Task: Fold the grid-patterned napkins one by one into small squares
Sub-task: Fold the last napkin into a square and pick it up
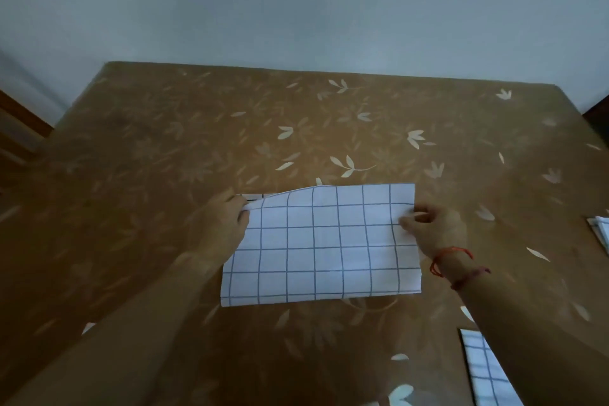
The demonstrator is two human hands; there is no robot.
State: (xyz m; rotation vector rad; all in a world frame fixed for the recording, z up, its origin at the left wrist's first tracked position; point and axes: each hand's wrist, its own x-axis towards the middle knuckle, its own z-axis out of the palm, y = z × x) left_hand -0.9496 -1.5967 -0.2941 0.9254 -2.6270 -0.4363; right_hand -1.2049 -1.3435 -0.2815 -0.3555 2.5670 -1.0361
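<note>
Room: a wide stretch of brown leaf-printed tablecloth (296, 128) runs from the napkin to the table's far edge at the grey wall (296, 3), and also out to the left.
Count: two hands; one napkin in hand; a second grid-patterned sheet (487, 369) near right; a pale folded pile (601, 231) cut off by the right frame edge.
Napkin: the white napkin with a blue-grey grid (323, 247) lies mid-table, doubled over, near edge flat, far-left corner lifted.
Left hand (227, 224): pinches the lifted corner.
Right hand (435, 227): thumb and fingers pinch the right edge.

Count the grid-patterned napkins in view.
3: middle napkin centre-table, being folded; near-right napkin partly under the forearm; right-edge napkin cut off by the frame, possibly a stack hiding more.
</note>
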